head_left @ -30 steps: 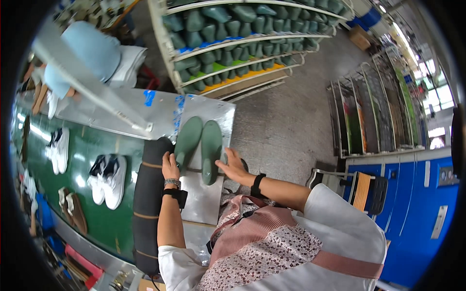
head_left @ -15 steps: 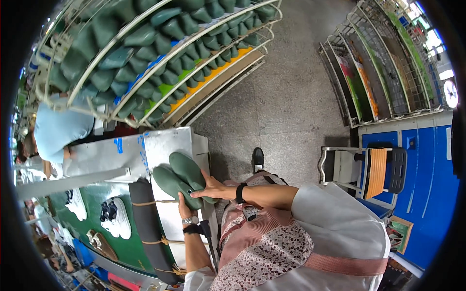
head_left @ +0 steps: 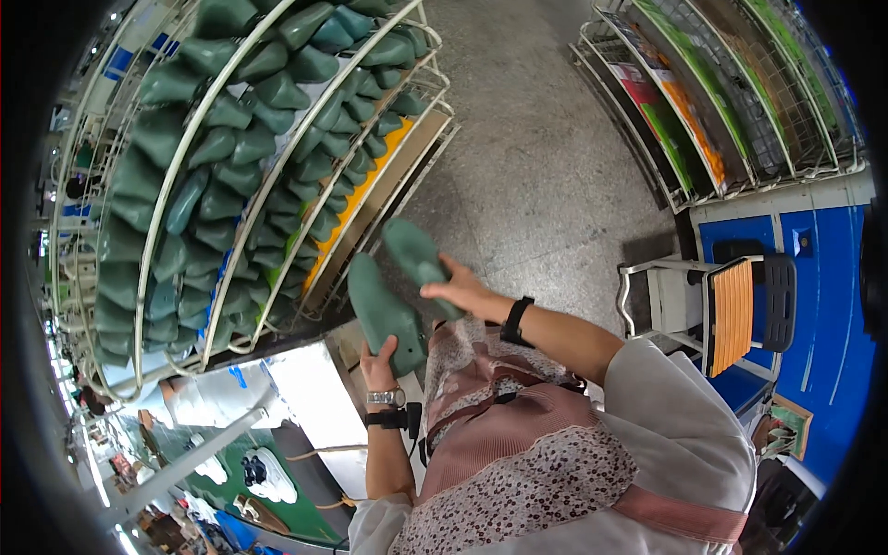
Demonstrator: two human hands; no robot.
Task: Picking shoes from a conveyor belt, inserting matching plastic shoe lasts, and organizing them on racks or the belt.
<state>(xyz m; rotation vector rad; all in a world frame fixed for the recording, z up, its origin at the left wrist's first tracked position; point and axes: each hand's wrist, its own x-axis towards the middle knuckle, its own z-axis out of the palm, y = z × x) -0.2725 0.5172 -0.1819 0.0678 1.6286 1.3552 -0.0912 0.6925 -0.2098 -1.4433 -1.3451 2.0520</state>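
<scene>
One green shoe last (head_left: pixel 377 301) is clasped near its heel end by the left hand (head_left: pixel 377 368); the other last (head_left: pixel 410 245) is gripped, thumb laid across, by the right hand (head_left: pixel 460 289). Both are held in the air, toes forward. Through a loosened grip, either could be dropped onto the floor (head_left: pixel 518 166); through a leftward swing, the rack (head_left: pixel 384 185) could be struck.
</scene>
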